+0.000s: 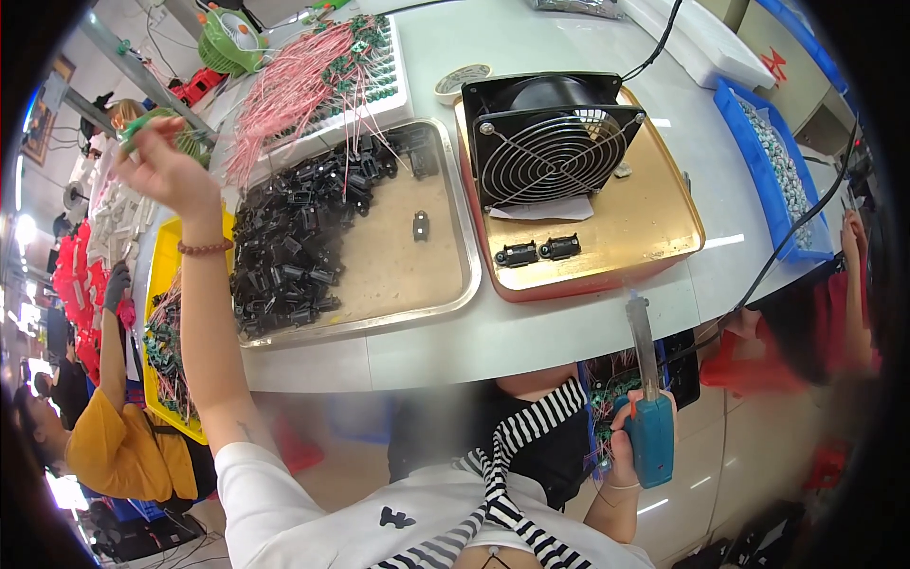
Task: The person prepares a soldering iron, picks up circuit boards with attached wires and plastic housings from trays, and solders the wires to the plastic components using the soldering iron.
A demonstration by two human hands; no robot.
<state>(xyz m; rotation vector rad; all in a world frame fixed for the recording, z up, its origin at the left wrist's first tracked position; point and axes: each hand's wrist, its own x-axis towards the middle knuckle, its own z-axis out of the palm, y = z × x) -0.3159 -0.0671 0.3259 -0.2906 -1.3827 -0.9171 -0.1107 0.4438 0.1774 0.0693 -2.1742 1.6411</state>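
Note:
My right hand is wrapped round the handle of a teal glue gun, its nozzle pointing up toward the front edge of the table. My left hand is raised at the far left, with a beaded bracelet on the wrist. Its fingers are curled together near a small green patch, which may be held or lie behind them. Two small black plastic housings sit on the gold lid of a red tin, before a black fan. A metal tray holds many similar black housings, one lying apart.
Behind the tray, a white foam tray carries green circuit boards with pink wires. A yellow bin stands left, a blue bin right. A tape roll lies beside the fan. A black cable hangs at right. Other people work on both sides.

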